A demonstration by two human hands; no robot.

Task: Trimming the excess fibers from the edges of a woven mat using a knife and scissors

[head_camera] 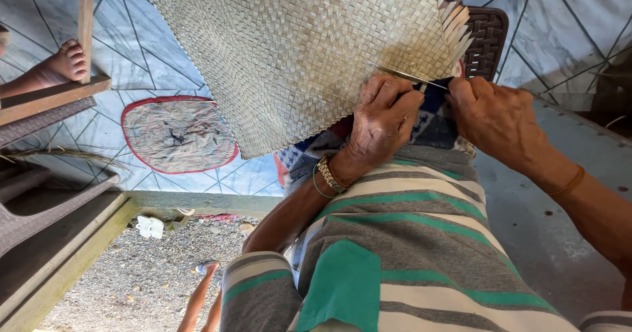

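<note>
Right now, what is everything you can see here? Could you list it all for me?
Woven mat: one, pale straw, across the lap, reaching up the frame.
Thin strip: one, pale, at the mat's edge between both hands.
Round rug: one, faded with red border, on the tiled floor.
Woven chair back: one, dark brown, behind the mat.
Another person's foot: one, far left.
Left hand: wristwatch, green band, on the mat's edge.
Right hand: beside it, pinching the strip.

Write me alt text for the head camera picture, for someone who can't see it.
Both hands, left hand and right hand, work the near edge of a pale woven straw mat over the lap, a thin loose straw strip between them. Beyond lies a round red-edged cloth mat on the patterned tile floor.
</note>
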